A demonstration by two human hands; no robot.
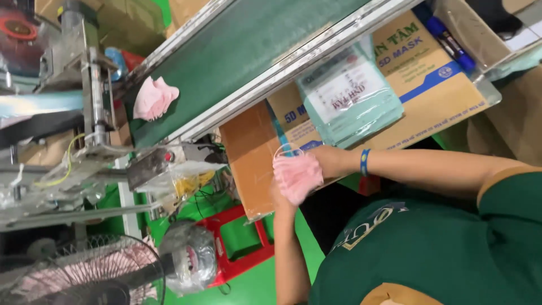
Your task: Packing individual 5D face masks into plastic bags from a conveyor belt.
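While both hands met near the middle of the frame, they pressed a small stack of pink face masks [297, 176] between them, over the edge of a brown cardboard sheet [251, 155]. One hand [280, 199], on the forearm rising from the bottom edge, cupped the stack from below with its fingers closed on it; which of the person's arms this was could not be told for sure, though it read as the left. The other hand [326, 160], on the arm reaching in from the right with a blue wristband [365, 162], gripped the stack's upper side. Another pink mask bundle [153, 98] lay well apart on the green conveyor belt [248, 51] at upper left. Clear bags of packed masks [350, 96] rested on a printed carton [435, 85] at upper right. A red stool [240, 243] and a fan [90, 274] stood at lower left.
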